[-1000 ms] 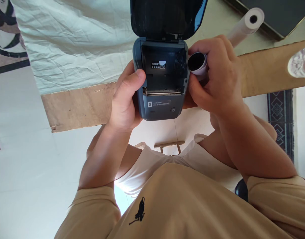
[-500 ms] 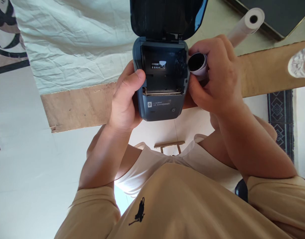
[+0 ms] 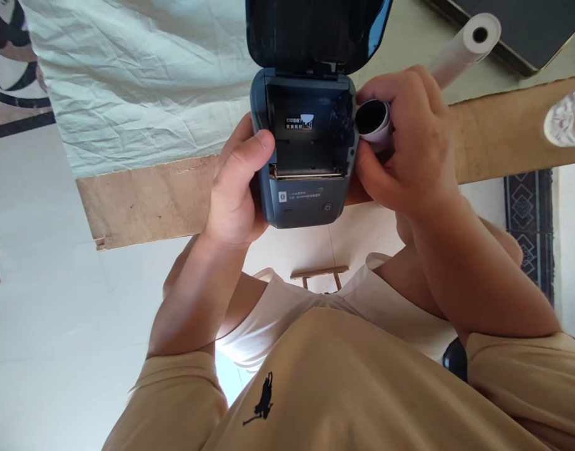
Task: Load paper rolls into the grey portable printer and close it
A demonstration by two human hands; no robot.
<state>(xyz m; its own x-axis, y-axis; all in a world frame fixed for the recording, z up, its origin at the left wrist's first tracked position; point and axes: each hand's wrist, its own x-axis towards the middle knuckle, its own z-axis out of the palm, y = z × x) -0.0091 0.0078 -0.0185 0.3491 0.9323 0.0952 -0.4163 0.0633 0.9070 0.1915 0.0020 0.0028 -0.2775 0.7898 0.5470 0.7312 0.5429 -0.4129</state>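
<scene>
A dark blue label printer [image 3: 299, 203] is held up at the table's front edge, its black lid [image 3: 315, 34] swung up. Inside, the paper bay [image 3: 310, 147] shows a small printed sticker and holds no roll. My left hand [image 3: 238, 181] grips the printer's left side, thumb over the rim and the other fingers hidden behind. Against the printer's right side, my right hand [image 3: 409, 138] has its fingers around a small white paper roll [image 3: 381, 134] with a wide dark core. Thumb and fingertips of that hand touch or nearly touch the printer's edge.
Behind my right hand a longer white paper roll [image 3: 456, 53] lies on the table, beside a flat black object [image 3: 527, 31]. A clear, glass-like object [image 3: 567, 119] stands at the right edge. Pale green cloth [image 3: 151, 81] covers the table, with a bare wooden edge [image 3: 151, 203] in front.
</scene>
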